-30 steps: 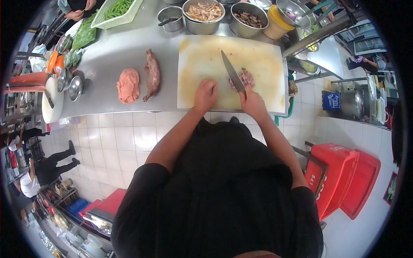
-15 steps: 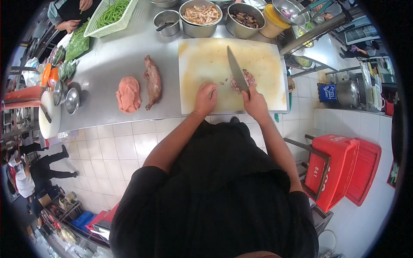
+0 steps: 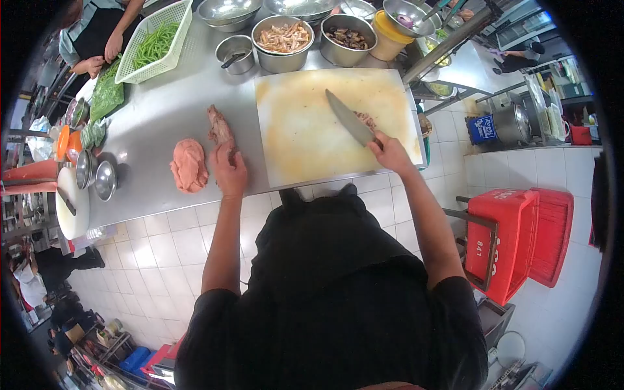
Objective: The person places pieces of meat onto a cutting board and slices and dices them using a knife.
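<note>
Both arms (image 3: 221, 244) extended — left hand (image 3: 229, 170) half-open on browned meat (image 3: 219, 125), right hand (image 3: 392, 153) closed round knife (image 3: 348, 117).

The left hand (image 3: 229, 170) has left the cutting board (image 3: 338, 130) and is now on the dark meat piece (image 3: 220, 127), at the board's left.

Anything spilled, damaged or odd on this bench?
No spill visible. Two mild oddities: the pink lump sits directly on the steel table with no visible tray, and the cutting board has yellow-brown discoloration, probably staining.
</note>
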The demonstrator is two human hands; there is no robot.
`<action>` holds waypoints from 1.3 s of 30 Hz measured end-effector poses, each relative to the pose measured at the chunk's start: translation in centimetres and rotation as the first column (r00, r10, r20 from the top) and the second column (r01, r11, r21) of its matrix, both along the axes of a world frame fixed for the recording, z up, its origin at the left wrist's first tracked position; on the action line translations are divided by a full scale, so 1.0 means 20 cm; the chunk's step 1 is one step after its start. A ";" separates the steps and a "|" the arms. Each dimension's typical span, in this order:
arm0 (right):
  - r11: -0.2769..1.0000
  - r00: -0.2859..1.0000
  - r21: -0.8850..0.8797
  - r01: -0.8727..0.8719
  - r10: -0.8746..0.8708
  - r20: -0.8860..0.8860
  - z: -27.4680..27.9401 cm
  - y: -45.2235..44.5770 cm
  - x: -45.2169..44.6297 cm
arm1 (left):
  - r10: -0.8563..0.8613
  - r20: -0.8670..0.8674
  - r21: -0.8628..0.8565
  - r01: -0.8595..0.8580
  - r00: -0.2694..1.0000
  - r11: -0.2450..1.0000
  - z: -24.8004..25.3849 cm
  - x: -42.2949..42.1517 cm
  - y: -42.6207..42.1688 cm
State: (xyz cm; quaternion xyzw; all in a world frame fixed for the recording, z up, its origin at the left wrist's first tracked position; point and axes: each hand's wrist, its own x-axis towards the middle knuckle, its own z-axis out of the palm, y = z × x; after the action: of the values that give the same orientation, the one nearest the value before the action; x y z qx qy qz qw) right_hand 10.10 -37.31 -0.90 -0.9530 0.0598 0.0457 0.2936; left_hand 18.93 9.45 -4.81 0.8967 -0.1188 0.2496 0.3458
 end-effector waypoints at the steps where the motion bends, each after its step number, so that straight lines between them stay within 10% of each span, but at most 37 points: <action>1: 1.000 1.000 -0.025 0.007 -0.007 0.017 0.00 -0.05 0.03 | 0.017 -0.022 0.005 -0.017 1.000 1.000 0.00 0.00 0.02; 27: 0.956 0.961 -0.109 0.273 -0.268 0.063 0.05 0.08 0.03 | 0.218 -0.391 0.249 -0.125 0.894 0.960 -0.01 0.15 0.10; 30: 0.942 0.957 -0.169 0.290 -0.287 0.038 0.04 0.20 -0.04 | 0.059 -0.537 -0.131 -0.153 0.841 0.979 -0.01 0.20 0.14; 39: 0.932 0.952 -0.202 0.300 -0.306 0.005 0.00 0.22 -0.03 | -0.206 -0.511 -0.434 -0.044 0.835 0.900 0.22 0.14 -0.28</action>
State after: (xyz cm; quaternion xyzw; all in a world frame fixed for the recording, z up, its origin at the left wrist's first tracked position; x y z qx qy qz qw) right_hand 9.59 -32.98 -0.84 -0.9564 0.2142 0.0063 0.1987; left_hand 21.71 3.80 -0.45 0.8258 0.0034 -0.0111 0.5638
